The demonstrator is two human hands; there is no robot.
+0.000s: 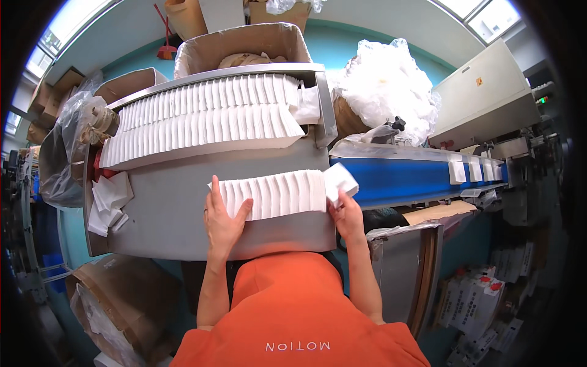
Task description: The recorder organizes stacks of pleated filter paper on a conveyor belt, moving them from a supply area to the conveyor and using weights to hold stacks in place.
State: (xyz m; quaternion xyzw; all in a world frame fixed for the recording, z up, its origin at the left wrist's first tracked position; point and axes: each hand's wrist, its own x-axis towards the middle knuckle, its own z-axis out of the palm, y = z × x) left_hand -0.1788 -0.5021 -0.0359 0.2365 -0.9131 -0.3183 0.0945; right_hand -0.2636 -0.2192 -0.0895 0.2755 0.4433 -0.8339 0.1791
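Note:
On the grey metal table (pixel 171 202), a short row of white folded paper napkins (pixel 275 194) lies in front of me. My left hand (pixel 225 214) grips the row's left end, its fingers along the end and its thumb on the near side. At the right end, my right hand (pixel 347 215) pinches a small stack of folded napkins (pixel 340 181), tilted where the table meets the blue conveyor belt (pixel 397 178). Its fingers are partly hidden by that stack. Two long rows of napkins (pixel 208 125) stand along the table's far side.
Several white stacks (pixel 457 172) sit spaced along the belt. A metal rail (pixel 326 110) edges the far rows. Loose napkins (pixel 110 202) lie at the table's left end. Beyond are a cardboard box (pixel 241 46) and a plastic bag (pixel 388 85); a brown bag (pixel 122 293) stands near left.

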